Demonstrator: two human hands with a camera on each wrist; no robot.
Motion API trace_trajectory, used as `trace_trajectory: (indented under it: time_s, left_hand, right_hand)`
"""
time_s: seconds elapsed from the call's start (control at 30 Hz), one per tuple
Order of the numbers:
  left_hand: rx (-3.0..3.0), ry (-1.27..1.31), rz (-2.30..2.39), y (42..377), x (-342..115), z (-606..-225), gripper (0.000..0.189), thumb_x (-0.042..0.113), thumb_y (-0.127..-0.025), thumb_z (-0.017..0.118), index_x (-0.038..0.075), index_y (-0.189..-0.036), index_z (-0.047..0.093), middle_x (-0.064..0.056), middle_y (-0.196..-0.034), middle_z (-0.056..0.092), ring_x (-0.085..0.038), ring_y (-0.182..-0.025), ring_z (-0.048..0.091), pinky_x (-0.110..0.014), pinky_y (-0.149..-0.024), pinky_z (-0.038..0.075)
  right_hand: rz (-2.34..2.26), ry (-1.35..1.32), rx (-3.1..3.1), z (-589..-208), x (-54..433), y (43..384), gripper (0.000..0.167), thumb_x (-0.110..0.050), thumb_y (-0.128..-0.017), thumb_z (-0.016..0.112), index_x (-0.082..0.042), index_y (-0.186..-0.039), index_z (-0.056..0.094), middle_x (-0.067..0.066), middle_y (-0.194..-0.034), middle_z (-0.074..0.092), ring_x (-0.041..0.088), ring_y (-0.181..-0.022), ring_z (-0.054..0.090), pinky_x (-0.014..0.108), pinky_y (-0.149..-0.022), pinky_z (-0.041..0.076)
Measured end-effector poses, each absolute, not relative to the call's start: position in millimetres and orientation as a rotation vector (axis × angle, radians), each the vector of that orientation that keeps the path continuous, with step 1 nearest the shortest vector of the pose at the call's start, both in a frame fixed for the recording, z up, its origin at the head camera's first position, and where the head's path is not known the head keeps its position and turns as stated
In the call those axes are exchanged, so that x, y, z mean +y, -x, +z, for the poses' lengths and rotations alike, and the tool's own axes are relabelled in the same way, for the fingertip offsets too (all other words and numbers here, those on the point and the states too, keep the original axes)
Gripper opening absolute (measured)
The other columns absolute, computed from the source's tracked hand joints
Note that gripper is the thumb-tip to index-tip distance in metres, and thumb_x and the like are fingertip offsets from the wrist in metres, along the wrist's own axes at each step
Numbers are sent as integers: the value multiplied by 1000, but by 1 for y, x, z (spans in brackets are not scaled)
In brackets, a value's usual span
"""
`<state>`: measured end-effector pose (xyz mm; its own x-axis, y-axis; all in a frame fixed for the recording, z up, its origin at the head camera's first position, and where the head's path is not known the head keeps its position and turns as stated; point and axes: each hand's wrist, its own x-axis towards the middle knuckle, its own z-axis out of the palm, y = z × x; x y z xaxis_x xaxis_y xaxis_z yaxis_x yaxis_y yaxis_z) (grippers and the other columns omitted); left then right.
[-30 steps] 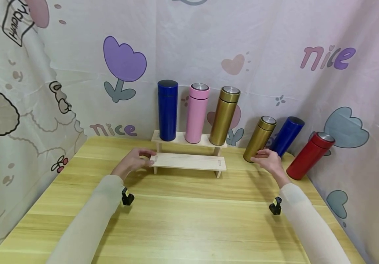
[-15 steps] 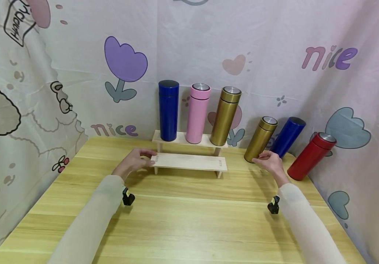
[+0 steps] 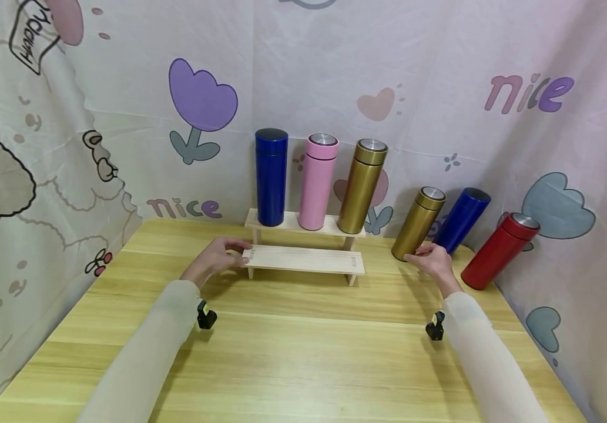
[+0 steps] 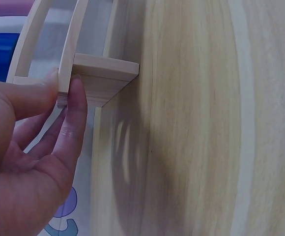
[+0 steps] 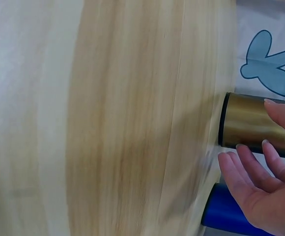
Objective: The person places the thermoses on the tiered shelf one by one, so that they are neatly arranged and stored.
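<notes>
My left hand (image 3: 217, 258) pinches the left end of the wooden stand's lower shelf (image 3: 303, 259), thumb above and fingers below, as the thumb (image 4: 39, 96) shows in the left wrist view. On the upper shelf (image 3: 287, 225) stand a blue thermos (image 3: 271, 182), a pink thermos (image 3: 317, 185) and a gold thermos (image 3: 361, 191). At the right, my right hand (image 3: 432, 260) is beside the base of another gold thermos (image 3: 416, 226). In the right wrist view its thumb overlaps this gold thermos (image 5: 248, 123), and the loosely bent fingers are spread along the lower side.
Behind the right hand stands a second blue thermos (image 3: 460, 220). Farther right is a red thermos (image 3: 496, 255) near the table edge. A printed curtain (image 3: 435, 53) hangs close behind and beside the wooden table (image 3: 303, 358).
My right wrist has shifted slightly left, with the fingers and thumb drawn closer together by the gold thermos. The left hand keeps its pinch on the shelf; the bottles have not moved.
</notes>
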<state>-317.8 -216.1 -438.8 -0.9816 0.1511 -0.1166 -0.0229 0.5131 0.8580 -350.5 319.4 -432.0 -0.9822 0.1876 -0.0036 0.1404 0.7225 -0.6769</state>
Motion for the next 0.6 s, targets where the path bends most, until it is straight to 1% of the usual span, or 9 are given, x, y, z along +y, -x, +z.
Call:
trace_trajectory:
  time_s: [0.07, 0.13, 0.23, 0.37, 0.47, 0.6]
  left_hand:
    - [2569, -111, 1472, 318, -216, -439, 43, 8, -94, 72, 6, -136, 66, -20, -137, 61, -29, -117, 60, -30, -93, 57]
    - [2563, -119, 1473, 318, -215, -439, 43, 8, -93, 72, 6, -136, 66, -20, -137, 61, -28, -116, 60, -29, -91, 57]
    - [2563, -122, 1468, 317, -215, -440, 44, 9, -93, 73, 6, -136, 66, -19, -136, 62, -27, -115, 60, -27, -90, 56]
    - [2573, -113, 1464, 318, -216, -440, 43, 9, -93, 73, 7, -136, 66, -19, -137, 62, -27, -116, 59, -28, -91, 55]
    - [2571, -109, 1466, 318, -216, -440, 44, 9, -93, 73, 7, -136, 66, -19, -137, 61, -27, -115, 59, -29, -91, 56]
    - [2568, -109, 1470, 317, -217, -439, 43, 9, -93, 73, 7, -136, 66, -19, -136, 61, -27, -114, 60, -28, -90, 57]
  right_hand:
    - [1108, 290, -2863, -432, 319, 350, 58, -36, -88, 81, 4, -126, 62, 24, -122, 70, 32, -102, 67, 27, -74, 55]
    - [1105, 305, -2870, -432, 319, 349, 61, -36, -88, 80, 5, -128, 60, 26, -126, 68, 36, -107, 65, 35, -82, 57]
    - [1099, 315, -2873, -433, 319, 351, 65, -36, -88, 80, 6, -132, 56, 28, -130, 66, 39, -114, 63, 44, -93, 56]
    - [1109, 312, -2868, -432, 318, 352, 70, -37, -88, 79, 7, -136, 52, 30, -132, 65, 42, -114, 65, 48, -95, 56]
    - [1150, 320, -2865, -432, 317, 353, 75, -37, -89, 78, 8, -141, 47, 32, -135, 62, 43, -118, 64, 50, -98, 56]
    - [1205, 332, -2860, -432, 316, 355, 84, -36, -91, 76, 9, -150, 37, 34, -141, 57, 45, -127, 58, 54, -107, 51]
